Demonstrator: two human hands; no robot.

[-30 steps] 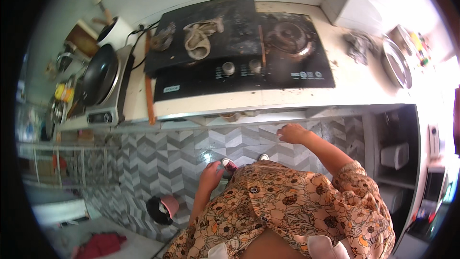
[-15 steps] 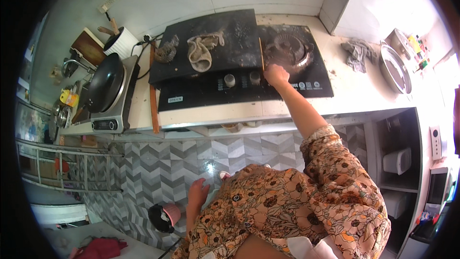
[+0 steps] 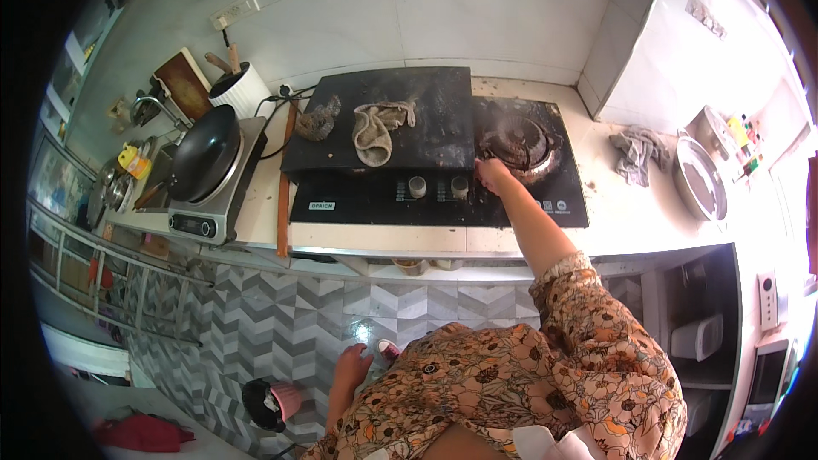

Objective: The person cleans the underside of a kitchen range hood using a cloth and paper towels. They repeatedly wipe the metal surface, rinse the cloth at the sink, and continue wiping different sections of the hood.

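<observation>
My right hand (image 3: pixel 492 175) is closed at the left front of the round burner (image 3: pixel 521 143), beside the right edge of a black panel (image 3: pixel 417 89). What its fingers hold, if anything, is hidden. The panel lies over the left part of the black cooktop (image 3: pixel 366 204), behind two round knobs. A dirty grey-beige rag (image 3: pixel 375 132) lies crumpled on it, with a coiled wire scourer (image 3: pixel 317 119) to the left. Dark residue covers the burner area. My left hand (image 3: pixel 351 366) hangs low over the floor, holding nothing, its fingers loosely apart.
At left, a black wok (image 3: pixel 204 153) rests on a portable cooker (image 3: pixel 213 221), near a white utensil holder (image 3: pixel 243 89) and cutting board (image 3: pixel 183 85). A grey cloth (image 3: pixel 637 153) and large metal pan (image 3: pixel 700 179) are at right. A pink bin (image 3: pixel 288 400) stands on the floor.
The view has tilted, so the counter sits lower in the picture. A thin yellowish strip seen above my right hand no longer shows. My left hand still hangs low.
</observation>
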